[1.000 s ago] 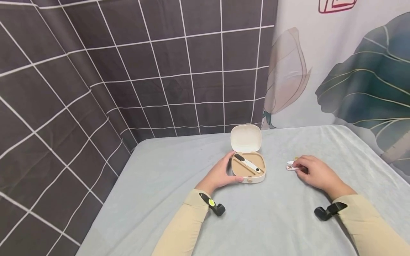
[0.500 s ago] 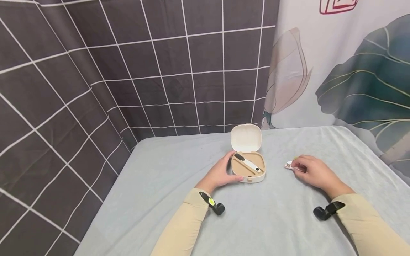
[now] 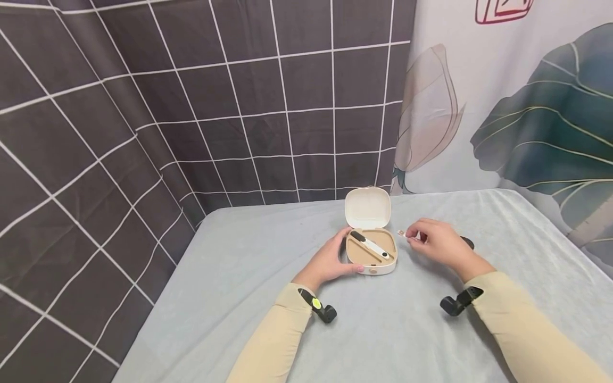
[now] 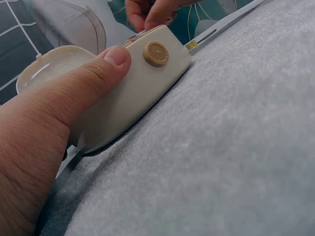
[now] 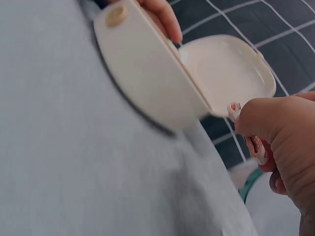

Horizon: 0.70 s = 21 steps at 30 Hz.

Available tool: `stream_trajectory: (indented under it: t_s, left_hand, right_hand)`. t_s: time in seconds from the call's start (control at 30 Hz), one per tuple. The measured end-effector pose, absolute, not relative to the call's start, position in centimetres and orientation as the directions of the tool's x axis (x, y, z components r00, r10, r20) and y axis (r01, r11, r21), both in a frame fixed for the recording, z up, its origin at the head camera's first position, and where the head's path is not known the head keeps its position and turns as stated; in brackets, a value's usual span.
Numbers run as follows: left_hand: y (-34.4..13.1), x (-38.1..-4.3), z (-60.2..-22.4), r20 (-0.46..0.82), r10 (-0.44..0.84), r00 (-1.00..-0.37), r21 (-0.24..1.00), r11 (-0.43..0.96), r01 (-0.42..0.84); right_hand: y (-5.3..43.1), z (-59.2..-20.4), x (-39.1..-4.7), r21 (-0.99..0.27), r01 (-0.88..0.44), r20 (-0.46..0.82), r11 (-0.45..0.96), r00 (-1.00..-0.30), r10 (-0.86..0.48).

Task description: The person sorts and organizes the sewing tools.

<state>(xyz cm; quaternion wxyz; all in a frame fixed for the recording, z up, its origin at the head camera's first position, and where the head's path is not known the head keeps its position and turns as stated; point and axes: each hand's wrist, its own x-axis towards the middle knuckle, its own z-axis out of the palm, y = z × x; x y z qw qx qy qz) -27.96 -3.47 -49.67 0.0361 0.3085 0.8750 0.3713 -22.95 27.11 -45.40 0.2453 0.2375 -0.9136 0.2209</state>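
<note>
My left hand point(image 3: 330, 258) grips the left side of a small cream case point(image 3: 373, 270), its thumb on the front near the round tan button clasp point(image 4: 156, 53). The lid point(image 3: 367, 207) stands up, open. A white tool with a black end point(image 3: 371, 244) lies slantwise in the tan moulded tray point(image 3: 383, 235). Just right of the case, my right hand point(image 3: 436, 242) pinches a small white-and-pink piece point(image 5: 255, 147) between thumb and fingers. One end of it sticks out toward the case; the fingers hide the rest, and I cannot tell its kind.
A pale blue-grey cloth point(image 3: 254, 255) covers the table. Dark grid-patterned fabric point(image 3: 258, 133) hangs behind and at left, with a leaf-printed sheet point(image 3: 551, 122) at right. A dark object point(image 3: 467, 242) shows behind the right hand. Something yellow point(image 4: 192, 45) lies beyond the case.
My right hand has picked up the small white-and-pink piece and moved left with it, close to the case. A dark object now shows behind that hand. The left hand and case stay put.
</note>
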Motion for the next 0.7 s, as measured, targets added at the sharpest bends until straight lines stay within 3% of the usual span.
stream_trajectory:
  t_s: [0.7]
  left_hand:
    - [-3.5,-28.0,-49.6,0.164,0.571,-0.805,0.680,0.525,0.511]
  right_hand:
    - [21.2,-44.8,-25.4,-0.372,-0.485,0.389,0.792,-0.856,-0.342]
